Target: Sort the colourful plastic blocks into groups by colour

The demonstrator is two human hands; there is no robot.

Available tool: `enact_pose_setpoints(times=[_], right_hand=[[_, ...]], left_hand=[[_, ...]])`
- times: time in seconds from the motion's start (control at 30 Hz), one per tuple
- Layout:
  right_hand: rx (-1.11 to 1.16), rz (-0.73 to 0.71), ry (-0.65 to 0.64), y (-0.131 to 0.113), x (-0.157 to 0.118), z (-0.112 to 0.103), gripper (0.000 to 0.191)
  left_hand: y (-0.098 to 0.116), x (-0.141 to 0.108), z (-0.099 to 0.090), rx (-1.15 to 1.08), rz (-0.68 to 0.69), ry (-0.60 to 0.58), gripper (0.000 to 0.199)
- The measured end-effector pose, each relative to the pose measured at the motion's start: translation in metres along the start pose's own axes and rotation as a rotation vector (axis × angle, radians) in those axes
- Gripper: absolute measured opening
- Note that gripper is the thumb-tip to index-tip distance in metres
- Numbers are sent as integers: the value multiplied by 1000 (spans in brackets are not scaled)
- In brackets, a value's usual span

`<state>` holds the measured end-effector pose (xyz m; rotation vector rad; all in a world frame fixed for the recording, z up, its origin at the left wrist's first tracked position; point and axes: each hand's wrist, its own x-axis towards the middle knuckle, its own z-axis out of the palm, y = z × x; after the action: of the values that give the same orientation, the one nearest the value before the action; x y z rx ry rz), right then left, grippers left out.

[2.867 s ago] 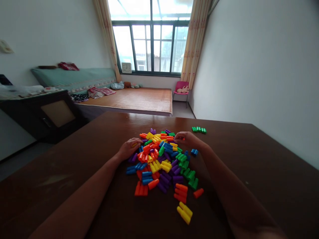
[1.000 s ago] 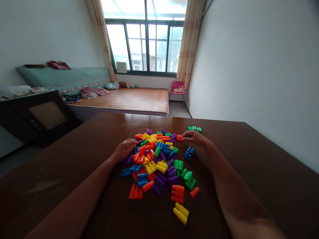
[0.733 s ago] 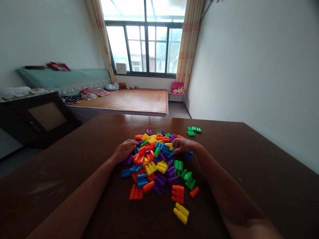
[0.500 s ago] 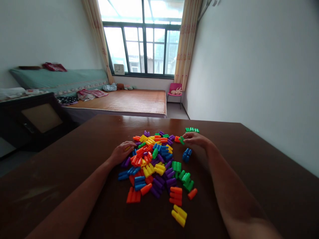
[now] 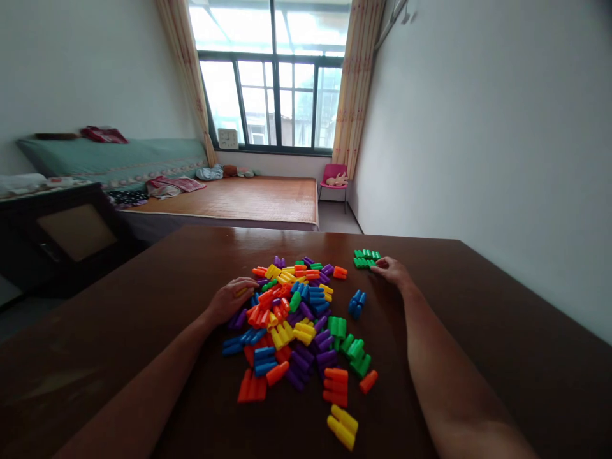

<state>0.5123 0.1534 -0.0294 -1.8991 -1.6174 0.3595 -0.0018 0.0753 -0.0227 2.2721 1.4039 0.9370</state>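
My right hand (image 5: 392,270) pinches the near end of a green plastic building block (image 5: 363,262). That block lies on the table, close in front of another green block row (image 5: 367,254). My left hand (image 5: 233,297) rests at the left edge of a mixed pile of tube-shaped blocks, its fingers stretched toward the pile. A yellow piece (image 5: 242,291) shows under its fingers; I cannot tell whether they grip it. The pile holds orange blocks (image 5: 259,316), yellow blocks (image 5: 283,334), blue blocks (image 5: 317,297) and purple blocks (image 5: 301,365).
Right of the pile lies a blue block (image 5: 357,303). Nearer me are green blocks (image 5: 356,350), an orange block (image 5: 336,386) and a yellow block (image 5: 343,426). All lie on a brown table (image 5: 478,319). Beyond stand a bed (image 5: 248,197) and a pink chair (image 5: 334,173).
My right hand has moved right, carrying a green block from beside the pile to the green row. My left hand has stayed at the pile's left edge. The view has tilted slightly.
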Motion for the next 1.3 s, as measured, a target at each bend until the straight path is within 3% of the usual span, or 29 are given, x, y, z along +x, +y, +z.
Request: enact_pose_setpoints(times=[0.27, 0.33, 0.4, 0.53, 0.57, 0.63, 0.77, 0.83, 0.9, 0.97, 1.07, 1.13, 1.23, 1.3], right_hand=[[-72, -54, 69, -14, -10, -3, 22], [-23, -98, 18, -28, -12, -13, 22], [72, -195, -204, -48, -18, -27, 27], [121, -418, -934, -106, -45, -45, 48], [68, -441, -1051, -121, -54, -46, 51], [-75, -493, -1121, -149, -74, -40, 50], [-432, -646, -951, -187, -105, -17, 37], [-580, -674, -935, -195, -113, -8, 34], [-618, -693, -942, -195, -113, -6, 31], [-519, -724, -929, -186, -104, -13, 33], [-198, -672, -843, -153, -75, -33, 41], [10, -534, -683, -120, -51, -48, 44], [-15, -253, -309, -61, -21, -55, 35], [-90, -86, -184, -26, -11, -50, 27]], left_hand=[[0, 0, 0, 8, 10, -12, 34], [2, 0, 0, 13, 12, -9, 34], [3, 1, -1, 11, 18, -16, 33], [4, 1, 0, -1, 24, -25, 33], [4, 1, 0, -1, 21, -23, 34], [4, 1, 0, 0, 16, -21, 34], [2, 0, 0, -5, 13, -22, 33], [1, 0, 0, -7, 9, -20, 33], [1, 0, 0, -11, 8, -18, 33], [2, 0, 0, -13, 10, -17, 33], [3, 0, 0, -7, 17, -13, 33], [3, 0, 0, -1, 17, -11, 34], [1, 0, 1, 5, 16, -5, 35], [-1, 1, 1, 1, 13, -4, 35]])
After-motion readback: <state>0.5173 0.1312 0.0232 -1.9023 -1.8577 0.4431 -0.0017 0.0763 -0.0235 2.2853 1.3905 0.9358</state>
